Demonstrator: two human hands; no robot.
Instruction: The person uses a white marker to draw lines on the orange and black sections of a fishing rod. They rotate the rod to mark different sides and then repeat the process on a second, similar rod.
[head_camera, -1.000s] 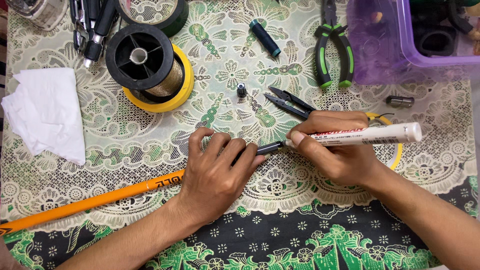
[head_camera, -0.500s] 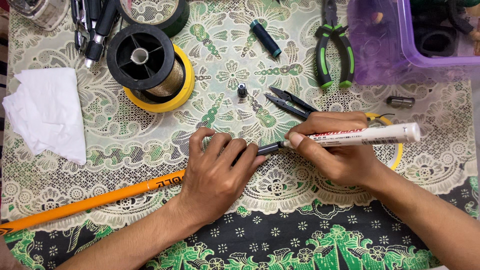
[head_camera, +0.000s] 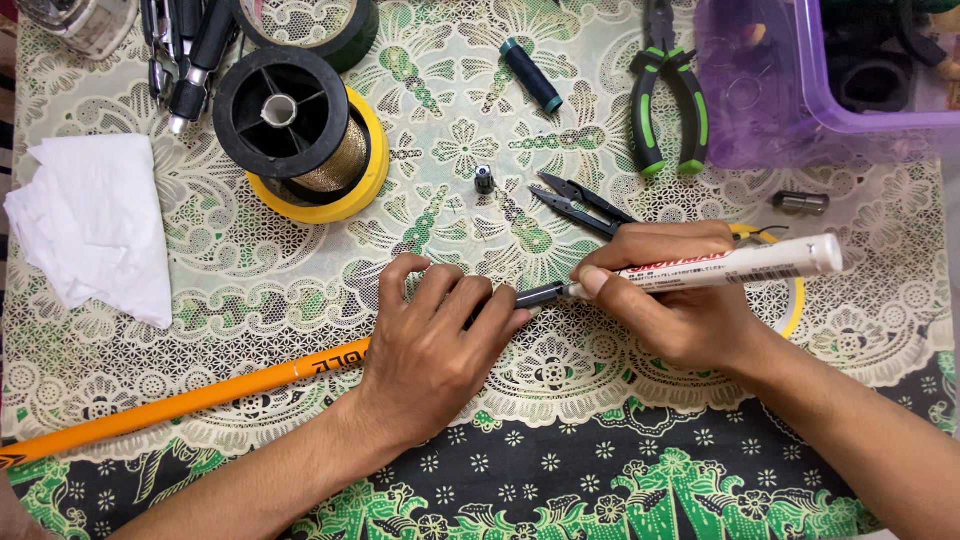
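Hiding orange rod (head_camera: 190, 402) end | left hand (head_camera: 430, 345) | right hand (head_camera: 680, 300) grips white marker (head_camera: 740, 265)

I see a counter (head_camera: 450, 150) covered with a green and cream flowery cloth (head_camera: 560, 370). At 9 o'clock lies a white tissue (head_camera: 95, 225). At 11 o'clock a black spool (head_camera: 285, 115) sits on a yellow ring. Green-handled pliers (head_camera: 668, 95) lie at 1 o'clock, beside a purple plastic box (head_camera: 800, 90). Small black snips (head_camera: 580, 203) lie near the middle. A long orange stick (head_camera: 180, 405) lies at 8 o'clock.
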